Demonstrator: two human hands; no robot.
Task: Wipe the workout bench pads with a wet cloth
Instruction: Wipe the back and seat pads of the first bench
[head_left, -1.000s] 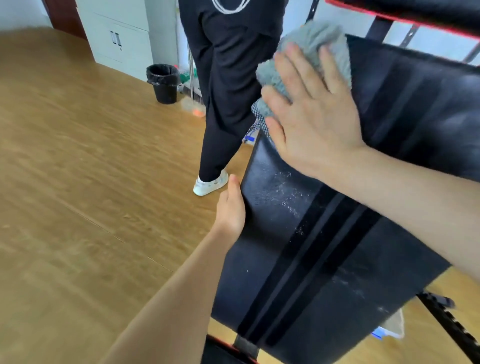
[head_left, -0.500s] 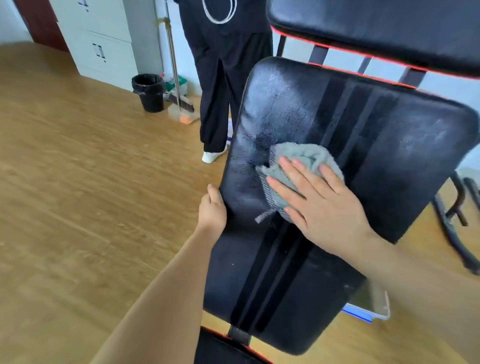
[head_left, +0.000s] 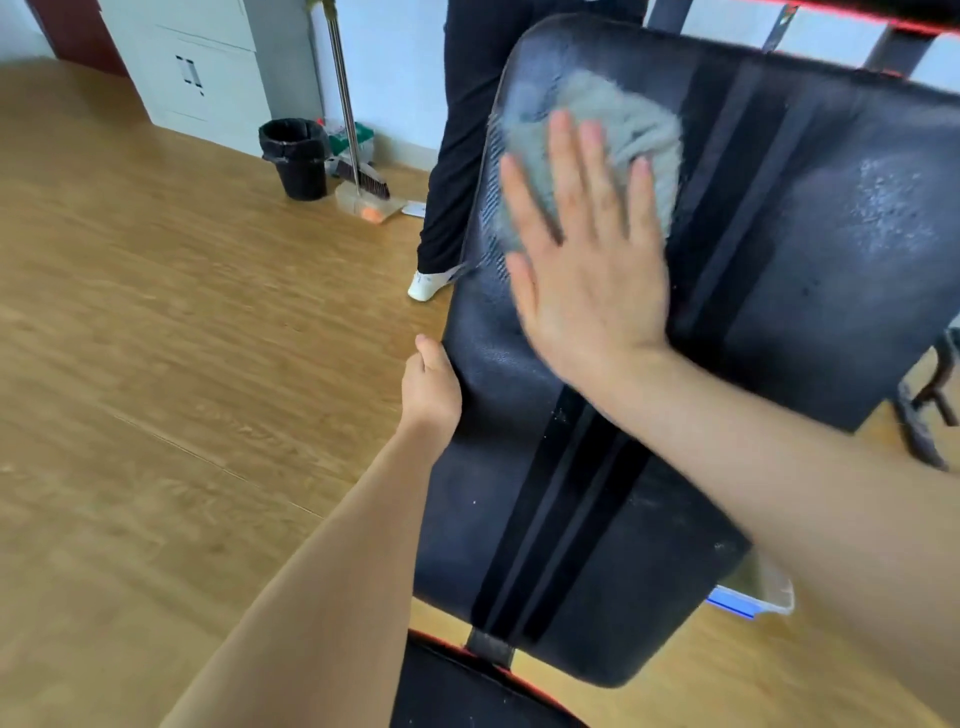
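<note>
A black padded bench pad (head_left: 779, 291) with darker centre stripes fills the right half of the head view, tilted up and away from me. My right hand (head_left: 587, 270) lies flat with fingers spread, pressing a grey fluffy cloth (head_left: 608, 114) against the pad's upper left corner. My left hand (head_left: 431, 384) grips the pad's left edge lower down, thumb on top. Pale dusty smears show on the pad's right side (head_left: 883, 202). A second pad (head_left: 467, 691) with red trim sits at the bottom edge.
A person in black trousers (head_left: 467, 130) and a white shoe stands just behind the pad's left edge. A black bin (head_left: 296, 156), a broom with dustpan (head_left: 358, 176) and white cabinets (head_left: 202, 67) line the far wall. A translucent tub (head_left: 753, 592) sits under the pad. Wooden floor (head_left: 156, 364) spreads left.
My right hand has swept the cloth from the pad's middle up to its upper left corner. The left hand keeps its hold on the pad's edge.
</note>
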